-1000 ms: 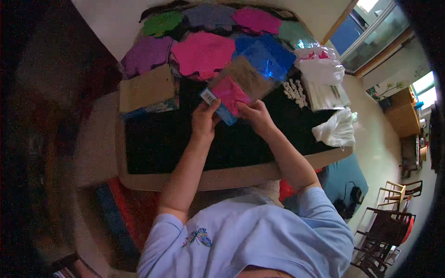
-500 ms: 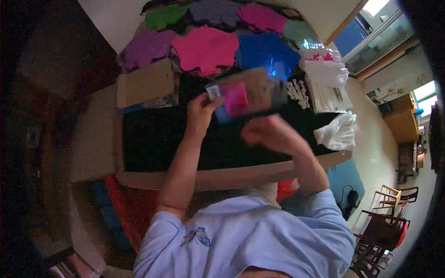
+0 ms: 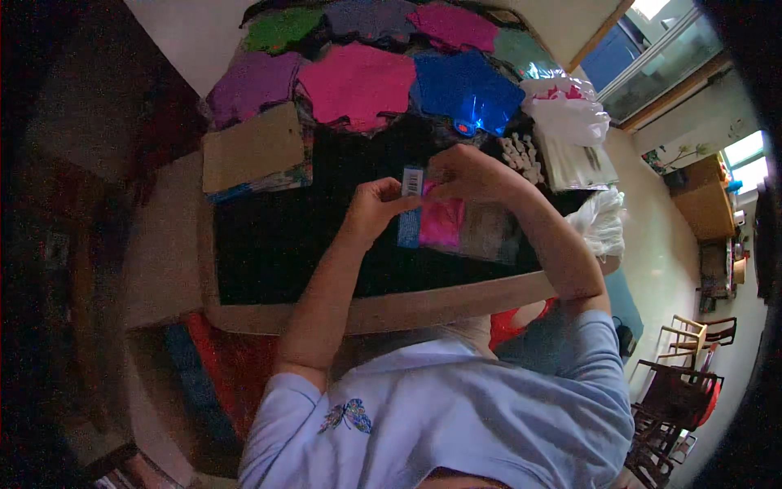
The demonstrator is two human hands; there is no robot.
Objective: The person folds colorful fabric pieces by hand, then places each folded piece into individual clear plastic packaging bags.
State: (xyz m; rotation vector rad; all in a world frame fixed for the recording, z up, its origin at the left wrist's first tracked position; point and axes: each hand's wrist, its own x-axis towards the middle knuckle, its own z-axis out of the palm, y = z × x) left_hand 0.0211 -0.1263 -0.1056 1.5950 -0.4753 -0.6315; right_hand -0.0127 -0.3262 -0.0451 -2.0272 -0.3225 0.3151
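Over the near middle of the dark table top lies or hovers a flat packet (image 3: 442,220); I cannot tell which. It has a blue strip with a white label at its left end, bright pink inside, and a clear plastic part on the right. My left hand (image 3: 376,210) pinches its left edge beside the label, thumb and fingers closed. Above the pink part my right hand (image 3: 472,175) curls over the top edge, its fingertips closed on the packet. The right hand hides part of the packet's upper edge.
Folded garments, including a pink one (image 3: 357,85) and a blue one (image 3: 468,90), line the far side. A stack of brown card (image 3: 252,151) sits left. White clips or ties (image 3: 521,159), clear bags (image 3: 578,167) and a white plastic bundle (image 3: 599,224) are at right.
The packet has come nearer and to the right, and its brown side no longer shows. My right hand has moved up from below onto its top edge.
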